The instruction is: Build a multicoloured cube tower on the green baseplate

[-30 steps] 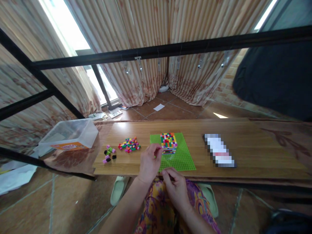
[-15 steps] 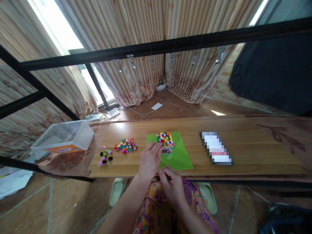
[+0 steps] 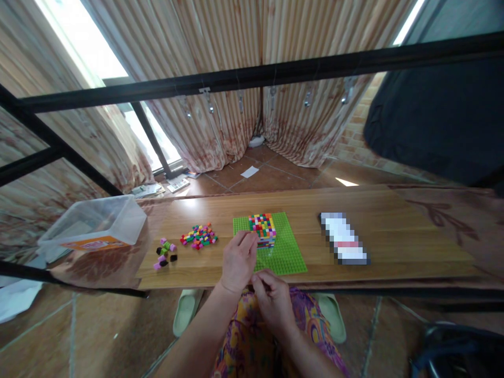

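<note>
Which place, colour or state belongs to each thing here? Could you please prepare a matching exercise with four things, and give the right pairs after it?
Things:
1. Brick block
2. Clear box
3. Baseplate
4. Slippers

Descriptions:
A. Pale green, on the tiled floor
B. Has an orange label on its side
C. Many-coloured, next to the left hand
D. Bright green and flat, lying on the wooden board

Right pairs: 1-C, 2-B, 3-D, 4-A
</note>
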### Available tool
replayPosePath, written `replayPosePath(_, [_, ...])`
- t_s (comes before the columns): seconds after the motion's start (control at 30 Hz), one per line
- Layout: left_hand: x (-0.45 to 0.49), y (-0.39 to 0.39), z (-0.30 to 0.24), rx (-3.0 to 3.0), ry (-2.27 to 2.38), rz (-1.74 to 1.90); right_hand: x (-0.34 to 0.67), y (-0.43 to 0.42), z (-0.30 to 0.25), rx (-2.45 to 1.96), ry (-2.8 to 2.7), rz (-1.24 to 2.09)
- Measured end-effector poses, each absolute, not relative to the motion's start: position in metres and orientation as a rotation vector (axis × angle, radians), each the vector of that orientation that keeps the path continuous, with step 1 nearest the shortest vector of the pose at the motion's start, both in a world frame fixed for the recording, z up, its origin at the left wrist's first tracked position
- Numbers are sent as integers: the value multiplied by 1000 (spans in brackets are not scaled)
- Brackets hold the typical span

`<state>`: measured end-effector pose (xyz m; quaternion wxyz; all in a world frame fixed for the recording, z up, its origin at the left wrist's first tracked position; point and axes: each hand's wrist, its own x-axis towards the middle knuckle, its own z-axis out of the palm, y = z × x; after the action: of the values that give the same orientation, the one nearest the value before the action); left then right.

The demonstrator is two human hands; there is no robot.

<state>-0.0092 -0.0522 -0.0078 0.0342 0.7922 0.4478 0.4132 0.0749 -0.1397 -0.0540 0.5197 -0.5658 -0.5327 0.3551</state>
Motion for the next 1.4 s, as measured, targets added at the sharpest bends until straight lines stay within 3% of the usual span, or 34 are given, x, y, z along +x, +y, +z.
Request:
replayPosePath(0.93, [-24, -57, -17, 2380, 1336, 1301, 74, -143, -55, -1378, -1364, 804])
replayPosePath(1.4, [-113, -65, -51, 1939, 1997, 1223, 72, -145, -61, -1422, -1398, 873])
